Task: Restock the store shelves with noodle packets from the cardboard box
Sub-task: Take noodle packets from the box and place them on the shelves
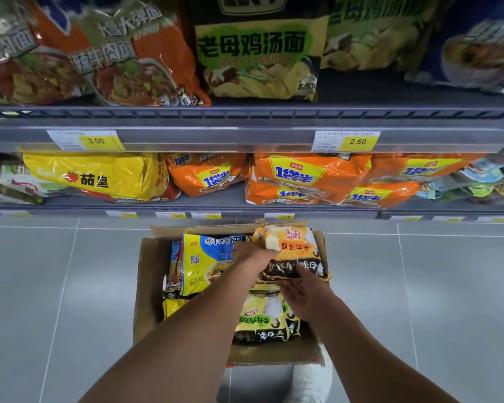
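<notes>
Left hand and right hand both clamp the orange packet at the far right of the cardboard box. Its slick film could slip free on lifting.

One cardboard box, two hands — left hand, right hand — one orange packet, one blue-and-yellow packet; two shelves, upper shelf and lower shelf; two large price tags.

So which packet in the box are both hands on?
The orange packet in the box's far right corner; left hand and right hand grip it, not the blue one.
</notes>
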